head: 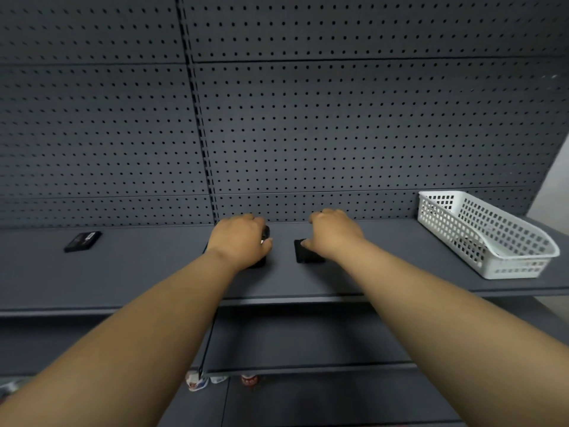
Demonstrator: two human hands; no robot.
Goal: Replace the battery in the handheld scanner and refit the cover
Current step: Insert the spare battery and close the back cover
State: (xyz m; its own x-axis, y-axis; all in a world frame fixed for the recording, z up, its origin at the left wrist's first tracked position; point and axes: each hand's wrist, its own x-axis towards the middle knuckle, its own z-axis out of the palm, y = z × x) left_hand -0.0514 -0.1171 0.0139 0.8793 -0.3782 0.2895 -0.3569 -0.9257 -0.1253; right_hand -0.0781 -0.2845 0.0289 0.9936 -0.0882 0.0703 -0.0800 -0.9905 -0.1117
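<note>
I judge the scanner (264,238), mid-shelf under my left hand (240,241) whose fingers curl round it, is open: its flat black cover (308,255) lies just right under my right hand (334,234), grip unclear, a battery (82,241) far left, label unreadable.

Shop aisle, grey pegboard back panels (338,124), metal gondola shelves (138,272), white basket (492,238)
</note>
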